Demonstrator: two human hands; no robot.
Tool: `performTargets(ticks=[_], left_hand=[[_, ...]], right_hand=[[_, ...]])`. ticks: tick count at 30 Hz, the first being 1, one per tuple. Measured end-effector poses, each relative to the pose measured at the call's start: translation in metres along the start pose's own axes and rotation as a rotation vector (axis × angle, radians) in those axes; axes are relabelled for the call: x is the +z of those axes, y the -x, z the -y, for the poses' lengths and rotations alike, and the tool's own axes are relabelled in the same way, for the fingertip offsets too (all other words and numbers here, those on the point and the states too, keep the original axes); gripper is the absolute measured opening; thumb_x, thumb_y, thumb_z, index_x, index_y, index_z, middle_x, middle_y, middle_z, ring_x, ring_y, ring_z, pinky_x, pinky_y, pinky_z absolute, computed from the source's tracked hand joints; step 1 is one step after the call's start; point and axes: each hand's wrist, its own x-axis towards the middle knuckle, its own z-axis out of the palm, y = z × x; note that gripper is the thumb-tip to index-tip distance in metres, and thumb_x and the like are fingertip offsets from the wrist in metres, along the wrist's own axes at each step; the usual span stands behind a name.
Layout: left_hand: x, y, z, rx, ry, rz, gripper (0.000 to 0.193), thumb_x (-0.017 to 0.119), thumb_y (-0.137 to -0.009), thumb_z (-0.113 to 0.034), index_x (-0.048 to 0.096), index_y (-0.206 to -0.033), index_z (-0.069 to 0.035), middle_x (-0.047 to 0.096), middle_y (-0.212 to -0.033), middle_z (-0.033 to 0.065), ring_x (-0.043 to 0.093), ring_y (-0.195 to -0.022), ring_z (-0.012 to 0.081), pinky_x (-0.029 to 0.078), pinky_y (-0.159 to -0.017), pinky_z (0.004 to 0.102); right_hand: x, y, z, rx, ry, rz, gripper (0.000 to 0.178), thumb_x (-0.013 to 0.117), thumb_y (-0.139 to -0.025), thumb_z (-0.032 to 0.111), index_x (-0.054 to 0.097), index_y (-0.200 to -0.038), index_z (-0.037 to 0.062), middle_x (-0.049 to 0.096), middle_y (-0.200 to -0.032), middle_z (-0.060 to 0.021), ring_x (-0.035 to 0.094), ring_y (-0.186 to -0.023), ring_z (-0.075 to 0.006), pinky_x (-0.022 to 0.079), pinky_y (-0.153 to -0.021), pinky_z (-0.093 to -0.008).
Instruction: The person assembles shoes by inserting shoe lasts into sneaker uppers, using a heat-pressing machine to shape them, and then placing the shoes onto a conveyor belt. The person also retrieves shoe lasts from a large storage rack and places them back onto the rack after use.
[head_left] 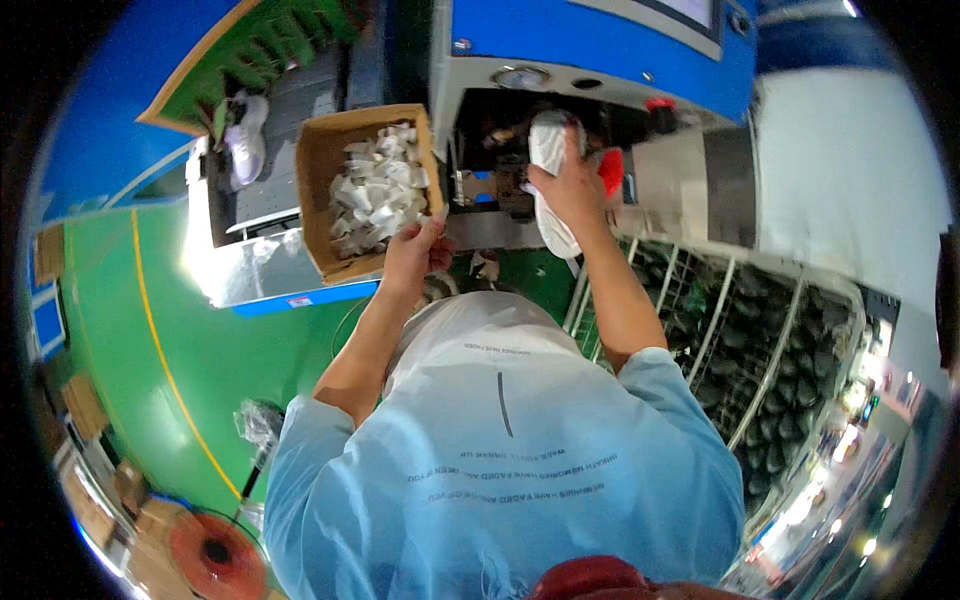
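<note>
While the right hand grips a long white shoe-shaped thing, the thumb is on one side and the other fingers lie along its top. The white thing is in front of the dark opening of the big blue machine, with its near end sticking out toward the person. The left hand is down by the near right corner of the cardboard box. Its fingers are curled, and the thumb and a finger look pinched close together. I cannot tell if they hold a little white bit or just touch the box.

The box is full of small white pieces, all piled up loose. If the left hand bumps the corner, I think the box could slide or tip, and some pieces could fall on the green floor.

The white thing looks smooth, so a weak grip could let it slip or turn. If it tilts, it might knock the red thing just beside the right hand, or rub on the dark metal parts and get dirty. The fingers are close to the machine too, so they could get hurt if any part there moves while they are near.
</note>
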Motion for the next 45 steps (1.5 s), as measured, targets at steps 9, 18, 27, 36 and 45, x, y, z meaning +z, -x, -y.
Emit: performTargets(ticks=[9,18,27,36,45], left_hand=[[-0.068,-0.021,-0.025,0.131,-0.093,-0.2,0.041,0.059,-0.101,-0.033,0.055,-0.117,0.005,0.067,-0.085,0.0131,0.06,-0.063,0.017,0.053,-0.055,0.0338],[0.009,-0.042,-0.006,-0.149,-0.115,0.241,0.042,0.051,-0.106,-0.037,0.056,-0.125,0.0,0.069,-0.092,0.0147,0.063,-0.072,0.0217,0.052,-0.065,0.0372],[0.075,-0.004,0.007,-0.607,-0.114,0.862,0.1,0.024,-0.091,-0.086,0.034,-0.157,-0.013,0.047,-0.153,0.0144,0.047,-0.137,0.0362,0.038,-0.115,0.0514],[0.016,-0.026,0.052,-0.515,-0.369,0.836,0.049,0.051,-0.098,-0.037,0.056,-0.136,-0.006,0.061,-0.135,0.0139,0.06,-0.122,0.0311,0.048,-0.105,0.0493],[-0.047,-0.034,0.013,-0.219,-0.266,0.588,0.058,0.048,-0.099,-0.049,0.057,-0.135,-0.004,0.063,-0.134,0.0154,0.061,-0.122,0.0324,0.052,-0.102,0.0493]], right_hand=[[0.02,0.023,-0.007,-0.021,0.067,-0.228,0.098,0.072,-0.086,0.048,0.019,-0.164,0.0235,0.058,-0.117,-0.035,0.069,-0.088,-0.0409,0.058,-0.066,-0.0484],[0.027,0.075,-0.026,-0.229,-0.08,-0.583,0.098,0.078,-0.078,0.038,0.028,-0.16,0.017,0.054,-0.106,-0.0245,0.061,-0.077,-0.0345,0.051,-0.057,-0.0452],[0.021,0.236,-0.017,-0.103,-0.182,0.0,0.089,0.072,-0.084,0.038,0.026,-0.16,0.038,0.057,-0.13,-0.026,0.066,-0.105,-0.0434,0.053,-0.089,-0.0477],[0.049,0.158,-0.021,0.509,-1.354,0.085,0.104,0.07,-0.088,0.059,0.025,-0.159,-0.0016,0.062,-0.134,-0.02,0.059,-0.121,-0.0262,0.051,-0.094,-0.0381],[-0.025,0.218,-0.049,0.147,-1.174,-0.199,0.093,0.084,-0.076,0.041,0.045,-0.152,0.0042,0.054,-0.149,-0.0179,0.054,-0.134,-0.0267,0.041,-0.112,-0.0373]])
